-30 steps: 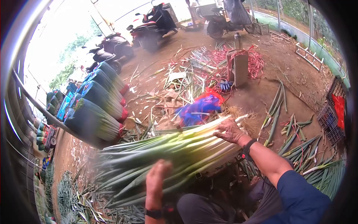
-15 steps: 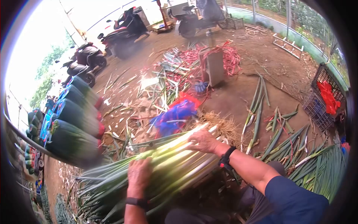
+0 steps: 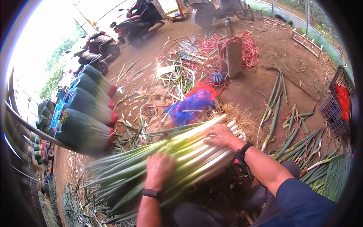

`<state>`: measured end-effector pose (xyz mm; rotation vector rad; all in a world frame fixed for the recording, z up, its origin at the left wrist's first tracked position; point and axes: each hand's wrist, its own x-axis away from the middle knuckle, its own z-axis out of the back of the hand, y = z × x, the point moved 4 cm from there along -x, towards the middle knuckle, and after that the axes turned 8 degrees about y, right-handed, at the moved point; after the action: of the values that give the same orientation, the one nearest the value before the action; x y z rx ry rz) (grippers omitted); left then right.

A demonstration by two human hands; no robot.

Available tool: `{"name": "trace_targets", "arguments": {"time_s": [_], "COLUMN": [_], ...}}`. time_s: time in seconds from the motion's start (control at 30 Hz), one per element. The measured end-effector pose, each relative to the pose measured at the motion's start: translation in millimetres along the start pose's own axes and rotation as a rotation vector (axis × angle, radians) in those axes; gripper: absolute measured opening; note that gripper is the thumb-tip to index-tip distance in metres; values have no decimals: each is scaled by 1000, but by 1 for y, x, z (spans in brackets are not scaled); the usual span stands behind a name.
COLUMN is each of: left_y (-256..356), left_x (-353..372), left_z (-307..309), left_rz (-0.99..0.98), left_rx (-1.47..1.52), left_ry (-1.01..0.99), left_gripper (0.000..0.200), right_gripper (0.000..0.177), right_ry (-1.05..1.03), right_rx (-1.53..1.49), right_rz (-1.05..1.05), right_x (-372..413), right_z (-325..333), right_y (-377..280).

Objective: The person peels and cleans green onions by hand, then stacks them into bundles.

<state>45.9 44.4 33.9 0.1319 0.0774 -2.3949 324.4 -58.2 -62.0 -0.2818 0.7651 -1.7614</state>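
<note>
A thick bundle of long green onions [image 3: 189, 160] lies across my lap area, white stalks to the right, green leaves fanning out left. My left hand [image 3: 160, 169] is closed over the top of the leaves, fingers bent. On the white stalks near the root end, my right hand [image 3: 222, 137] curls over several of them. Pale, stringy roots [image 3: 240, 117] stick out just past that hand. What lies under the bundle is mostly hidden.
Big wrapped onion bundles [image 3: 85, 130] stand at the left. Ahead are a blue and red plastic bag [image 3: 193, 108], a concrete block [image 3: 234, 58] and red ties [image 3: 250, 53]. Loose green onions [image 3: 325, 176] and a black crate [image 3: 334, 109] are at right; scooters [image 3: 98, 53] stand behind.
The view has swung slightly, so the scene sits farther right. Both hands stay on the green onions, with little visible shift along them.
</note>
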Motion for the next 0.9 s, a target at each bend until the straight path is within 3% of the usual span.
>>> {"name": "trace_targets", "arguments": {"time_s": [0.1, 0.23, 0.3, 0.33, 0.4, 0.5, 0.6, 0.67, 0.73, 0.8, 0.9], "left_y": [18, 17, 18, 20, 19, 16, 15, 11, 12, 14, 15], "left_x": [17, 18, 14, 16, 16, 19, 17, 17, 13, 17, 18], "left_z": [0, -7, -3, -3, -3, -8, -11, -13, -16, -16, -13], "left_rz": [-27, -37, -37, -31, -29, -45, -65, -64, -64, -44, -32], "left_rx": [20, 38, 37, 34, 44, 64, 51, 46, 40, 34, 34], "left_ry": [68, 116, 100, 72, 66, 89, 87, 130, 133, 134, 147], "left_gripper": [52, 51, 51, 50, 50, 52, 52, 53, 54, 53, 52], "right_gripper": [37, 33, 35, 40, 49, 50, 50, 52, 53, 50, 49], "right_ry": [-64, -60, -30, -46, -68, 91, 0, -329, -38, 309, 257], "right_rx": [-6, -92, -79, 97, 127, -8, -41, 198, 272, 397, 382], "right_rz": [-9, 46, 240, 339, 316, 345, 363, 93, -105, 74, 22], "right_x": [3, 2, 11, 21, 34, 45, 38, 20, 40, 55, 52], "right_z": [1, -5, -31, -41, -49, -57, -42, -24, 15, 22, 27], "right_y": [4, -2, -31, -65, -118, -128, -108, -59, -11, 47, 50]}}
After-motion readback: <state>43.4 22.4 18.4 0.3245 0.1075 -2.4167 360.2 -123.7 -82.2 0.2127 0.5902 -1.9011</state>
